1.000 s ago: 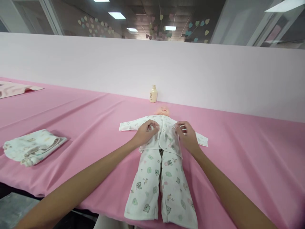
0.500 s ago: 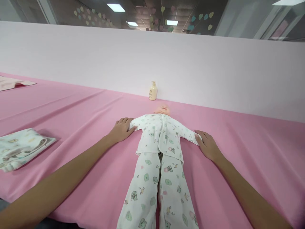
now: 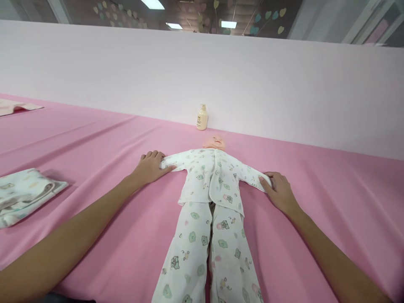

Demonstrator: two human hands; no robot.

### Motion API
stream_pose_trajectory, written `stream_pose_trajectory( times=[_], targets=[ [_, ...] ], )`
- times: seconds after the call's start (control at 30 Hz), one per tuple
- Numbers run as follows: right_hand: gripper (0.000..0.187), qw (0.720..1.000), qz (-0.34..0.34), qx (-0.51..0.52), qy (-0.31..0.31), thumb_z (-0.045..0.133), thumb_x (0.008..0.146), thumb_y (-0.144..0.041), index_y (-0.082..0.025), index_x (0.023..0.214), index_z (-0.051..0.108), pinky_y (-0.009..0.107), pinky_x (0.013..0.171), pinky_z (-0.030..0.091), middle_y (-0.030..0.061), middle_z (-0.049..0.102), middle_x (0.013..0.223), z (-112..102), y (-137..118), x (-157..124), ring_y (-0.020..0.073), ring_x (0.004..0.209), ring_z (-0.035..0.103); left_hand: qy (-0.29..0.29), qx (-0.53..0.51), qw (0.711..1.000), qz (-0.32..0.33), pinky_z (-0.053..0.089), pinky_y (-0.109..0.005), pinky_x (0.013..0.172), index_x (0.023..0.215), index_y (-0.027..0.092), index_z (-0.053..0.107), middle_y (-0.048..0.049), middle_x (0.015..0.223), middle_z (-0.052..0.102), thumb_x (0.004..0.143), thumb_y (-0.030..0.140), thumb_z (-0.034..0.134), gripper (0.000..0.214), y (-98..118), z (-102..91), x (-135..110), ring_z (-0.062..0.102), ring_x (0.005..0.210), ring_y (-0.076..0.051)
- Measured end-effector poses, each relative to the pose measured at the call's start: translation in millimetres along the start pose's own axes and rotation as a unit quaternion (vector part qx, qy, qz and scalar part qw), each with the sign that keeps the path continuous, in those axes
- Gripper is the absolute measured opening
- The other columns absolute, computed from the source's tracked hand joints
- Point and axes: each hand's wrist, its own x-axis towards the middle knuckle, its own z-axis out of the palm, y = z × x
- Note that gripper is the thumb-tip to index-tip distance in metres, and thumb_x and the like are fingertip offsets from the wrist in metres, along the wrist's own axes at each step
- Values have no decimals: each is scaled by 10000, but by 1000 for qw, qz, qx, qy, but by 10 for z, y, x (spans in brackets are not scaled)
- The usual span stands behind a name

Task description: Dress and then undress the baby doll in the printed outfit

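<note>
Along a pink cloth-draped desk point(image 3: 341, 202), a folded white printed cloth point(image 3: 31, 194) lies well apart from the left hand point(image 3: 148, 168), whose fingers point(image 3: 154, 154) pinch a sleeve cuff point(image 3: 163, 163). Mid-desk, a peach-headed doll point(image 3: 216, 143) in a white bear-print jacket point(image 3: 199, 181) and matching trousers point(image 3: 193, 246) lies near the white wall point(image 3: 284, 88), sleeves apparently held outspread to keep them straight. The right hand point(image 3: 282, 191) pinches the other cuff point(image 3: 267, 181), pink cloth stretching wide beyond.

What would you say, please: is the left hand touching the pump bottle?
No, the left hand holds a sleeve, apart from the bottle.
</note>
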Motion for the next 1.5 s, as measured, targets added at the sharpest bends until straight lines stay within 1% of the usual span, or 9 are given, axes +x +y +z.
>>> stream_pose_trajectory(
  times=[0.1, 0.2, 0.27, 0.33, 0.4, 0.5, 0.7, 1.07, 1.5],
  targets=[
    [483, 997, -37, -4, 65, 528, 966, -677, -239, 1140, 636, 587, 1075, 422, 139, 691, 1234, -58, -161, -32, 383, 1206, 580, 31, -18, 999, 14, 387, -573, 1075, 1271, 211, 666, -164, 1337, 659, 905, 775, 496, 693, 120, -104, -48, 545, 1247, -413],
    [405, 996, -39, 52, 65, 554, 972, -636, -261, 1106, 629, 527, 959, 498, 127, 700, 1173, -166, -565, -98, 350, 1108, 617, 71, -137, 986, 60, 407, -525, 1074, 1176, 240, 689, -110, 1282, 699, 958, 673, 511, 516, 482, -260, -109, 577, 1185, -345],
    [362, 991, -22, 129, 3, 555, 985, -630, -281, 1054, 621, 451, 800, 536, 110, 713, 1094, -234, -933, -142, 306, 969, 645, 48, -252, 962, 88, 462, -443, 1003, 1108, 244, 695, -83, 1202, 729, 984, 629, 522, 441, 824, -351, -130, 616, 1077, -280],
    [355, 976, -35, 194, -91, 562, 989, -638, -292, 1038, 625, 407, 713, 535, 88, 715, 1068, -271, -1295, -151, 277, 911, 651, -35, -342, 934, 98, 497, -376, 877, 1065, 248, 710, -63, 1125, 744, 984, 634, 540, 429, 1161, -408, -115, 634, 967, -239],
    [342, 959, -66, 225, -161, 572, 998, -626, -293, 1043, 633, 400, 757, 537, 64, 717, 1056, -267, -1569, -102, 253, 915, 653, -105, -383, 913, 92, 486, -344, 786, 1000, 242, 723, -44, 1036, 746, 972, 632, 565, 422, 1419, -425, -64, 627, 874, -213],
    [330, 933, -73, 249, -248, 614, 988, -603, -282, 1055, 650, 399, 836, 524, 33, 711, 1023, -206, -1736, 65, 221, 918, 641, -145, -398, 903, 72, 456, -327, 735, 910, 227, 720, -28, 962, 729, 961, 613, 589, 411, 1599, -393, 26, 610, 830, -198],
    [394, 891, -30, 293, -345, 666, 945, -624, -259, 1092, 688, 374, 820, 492, 27, 691, 1008, -129, -1599, 318, 200, 914, 615, -149, -370, 915, 60, 417, -330, 739, 978, 249, 747, -7, 906, 704, 914, 604, 669, 369, 1584, -305, 40, 591, 821, -197],
    [393, 893, -42, 285, -346, 737, 869, -641, -264, 977, 762, 362, 757, 448, 19, 659, 939, -153, -1644, 291, 195, 848, 564, -172, -358, 914, 88, 394, -314, 699, 943, 251, 716, 1, 832, 632, 931, 560, 641, 318, 1549, -344, 59, 563, 775, -185],
    [330, 905, -43, 280, -316, 678, 928, -586, -256, 922, 685, 344, 713, 428, 8, 594, 884, -26, -1642, 262, 179, 796, 516, -225, -434, 871, 46, 405, -288, 622, 911, 232, 694, -6, 815, 592, 855, 617, 722, 389, 1514, -337, 88, 524, 730, -167]
  ],
)
